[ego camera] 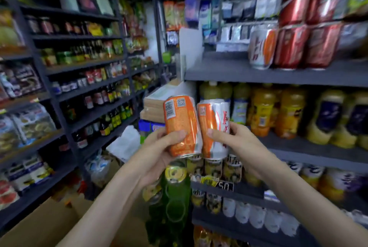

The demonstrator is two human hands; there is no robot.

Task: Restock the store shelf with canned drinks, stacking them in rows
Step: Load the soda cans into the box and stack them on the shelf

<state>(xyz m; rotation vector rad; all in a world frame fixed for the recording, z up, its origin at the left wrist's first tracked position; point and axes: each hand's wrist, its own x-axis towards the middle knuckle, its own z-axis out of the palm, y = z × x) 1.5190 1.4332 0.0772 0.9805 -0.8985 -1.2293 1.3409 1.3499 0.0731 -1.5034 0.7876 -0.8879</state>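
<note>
Your L hand (159,147) grips one orange can (180,125), thumb across its front. Your R hand (239,141) grips a second can (214,127), thumb on its orange side. Both cans are held up side by side and touching, tops leaning slightly left, in front of the juice bottles (262,111) and below the grey shelf (229,71). On that shelf a matching can (260,47) stands just beside red cans (306,45) stacked two high. Stacked boxes (153,107) sit behind the L can; yellow-label cans (215,167) sit under both hands. Can look: orange w/ barcode & QR on the L one; orange/silver w/ red characters on the R one. Blurry overall.
</note>
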